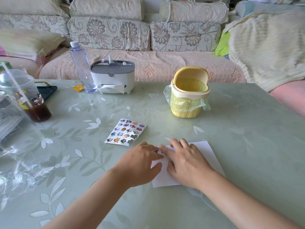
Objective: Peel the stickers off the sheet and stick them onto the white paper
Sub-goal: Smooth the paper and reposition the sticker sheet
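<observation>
— While the cup (38, 111) and bottle (80, 66) stand idle at the far left, where is the sheet (125, 132)?

— Flat on the table (247, 129), left of centre. Most stickers are still on it, with bare cut-outs at its near right corner.

— And the left hand (140, 164)?

— Just near-right of the sheet, with its fingertips down on a sticker (158, 152) at the far left corner of the paper (209, 154). I cannot tell whether they pinch its edge or only press.

— The right hand (186, 162)?

— It lies on the paper with its fingers nearly straight, gripping nothing. Its forefinger meets the same sticker and its palm weighs the paper down. The paper runs out to the right from under it.

— Which step, then?

— Sticking one down, I judge. It looks early in the task, given how full the sheet is.

— Next?

— Rub that sticker flat. Then one hand should reach back left to the sheet and lift an edge with a nail while the other hand steadies the sheet.
</observation>
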Available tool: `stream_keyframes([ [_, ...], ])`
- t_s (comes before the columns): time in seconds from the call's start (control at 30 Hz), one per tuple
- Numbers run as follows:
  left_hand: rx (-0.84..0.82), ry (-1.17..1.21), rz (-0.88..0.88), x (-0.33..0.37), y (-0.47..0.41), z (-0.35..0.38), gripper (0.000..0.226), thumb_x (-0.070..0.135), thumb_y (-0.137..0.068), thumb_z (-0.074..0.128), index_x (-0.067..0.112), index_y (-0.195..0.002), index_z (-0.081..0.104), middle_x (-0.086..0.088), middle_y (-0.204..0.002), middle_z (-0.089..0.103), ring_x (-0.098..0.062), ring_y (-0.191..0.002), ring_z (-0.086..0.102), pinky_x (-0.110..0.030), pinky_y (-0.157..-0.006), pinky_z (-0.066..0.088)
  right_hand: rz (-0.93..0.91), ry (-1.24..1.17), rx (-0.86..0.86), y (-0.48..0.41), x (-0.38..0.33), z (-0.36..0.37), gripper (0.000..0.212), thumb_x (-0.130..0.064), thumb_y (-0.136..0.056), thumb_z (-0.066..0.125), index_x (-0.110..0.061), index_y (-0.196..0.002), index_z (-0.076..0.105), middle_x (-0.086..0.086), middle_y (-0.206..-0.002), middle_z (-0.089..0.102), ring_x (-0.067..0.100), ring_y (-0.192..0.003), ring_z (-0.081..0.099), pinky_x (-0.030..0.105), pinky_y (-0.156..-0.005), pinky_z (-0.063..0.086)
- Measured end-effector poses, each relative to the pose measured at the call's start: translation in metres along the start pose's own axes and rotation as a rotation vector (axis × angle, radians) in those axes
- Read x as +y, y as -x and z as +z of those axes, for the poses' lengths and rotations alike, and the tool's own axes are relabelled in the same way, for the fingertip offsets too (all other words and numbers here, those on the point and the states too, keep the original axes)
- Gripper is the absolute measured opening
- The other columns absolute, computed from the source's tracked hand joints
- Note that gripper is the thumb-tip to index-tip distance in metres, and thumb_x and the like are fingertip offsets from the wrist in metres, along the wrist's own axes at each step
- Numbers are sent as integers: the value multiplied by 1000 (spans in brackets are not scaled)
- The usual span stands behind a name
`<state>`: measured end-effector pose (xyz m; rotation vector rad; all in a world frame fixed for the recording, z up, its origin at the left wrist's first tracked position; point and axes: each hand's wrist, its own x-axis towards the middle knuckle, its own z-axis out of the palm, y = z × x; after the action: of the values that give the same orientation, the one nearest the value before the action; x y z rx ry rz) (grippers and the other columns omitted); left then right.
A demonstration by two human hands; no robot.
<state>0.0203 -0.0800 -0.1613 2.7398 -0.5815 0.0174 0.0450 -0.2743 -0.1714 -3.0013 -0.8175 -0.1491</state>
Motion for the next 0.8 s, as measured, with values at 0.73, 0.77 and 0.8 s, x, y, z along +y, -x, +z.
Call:
stream_keyframes([
  [0.73, 55, -102, 21, -1, 7, 17, 54, 59, -91, 31, 43, -132, 60, 5, -135, 55, -18, -120, 52, -33, -80, 53, -9, -26, -134, 11, 3, -8, 61, -49, -89, 23, -40, -147, 40, 2, -135, 51, 26, -119, 49, 43, -88, 47],
  [0.77, 58, -97, 17, -1, 6, 17, 53, 59, -91, 30, 44, -131, 61, 7, -136, 55, -17, -121, 51, -32, -79, 53, -10, -39, -142, 13, 2, -9, 61, -49, -90, 24, -42, -148, 39, 3, -136, 52, 27, -120, 50, 44, -88, 48],
  [0.8, 48, -90, -1, 0, 6, 15, 56, 60, -90, 27, 43, -131, 60, 10, -138, 54, -14, -123, 49, -31, -81, 52, -9, -45, -153, 15, 3, -10, 62, -49, -90, 21, -42, -149, 40, 4, -140, 52, 28, -122, 49, 45, -89, 47],
])
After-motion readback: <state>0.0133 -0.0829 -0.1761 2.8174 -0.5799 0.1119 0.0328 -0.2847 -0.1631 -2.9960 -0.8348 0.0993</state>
